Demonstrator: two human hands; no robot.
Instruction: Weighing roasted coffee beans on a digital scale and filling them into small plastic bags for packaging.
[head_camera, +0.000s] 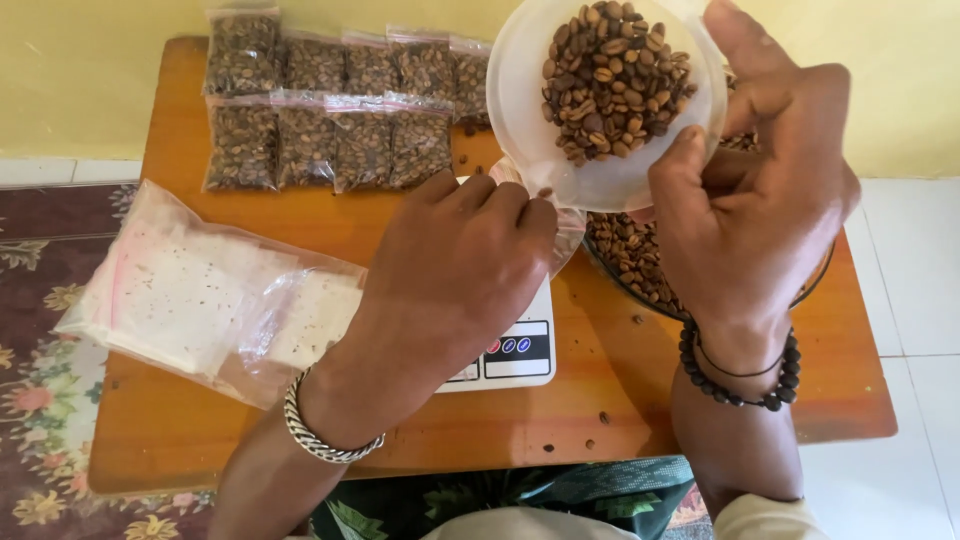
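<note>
My right hand (765, 190) holds a translucent white plastic cup (560, 150) tilted on its side, with roasted coffee beans (612, 80) piled inside. My left hand (455, 265) pinches the mouth of a small clear plastic bag (568, 225) just under the cup's rim, above a white kitchen scale (520, 350). Under my right hand sits a dark bowl of coffee beans (630, 260), partly hidden. Both wrists wear bracelets.
Several filled clear bags of beans (330, 110) lie in two rows at the back of the low wooden table (180, 440). A stack of empty plastic bags (200, 290) lies at the left. Loose beans dot the tabletop. A patterned rug is at left, white tiles at right.
</note>
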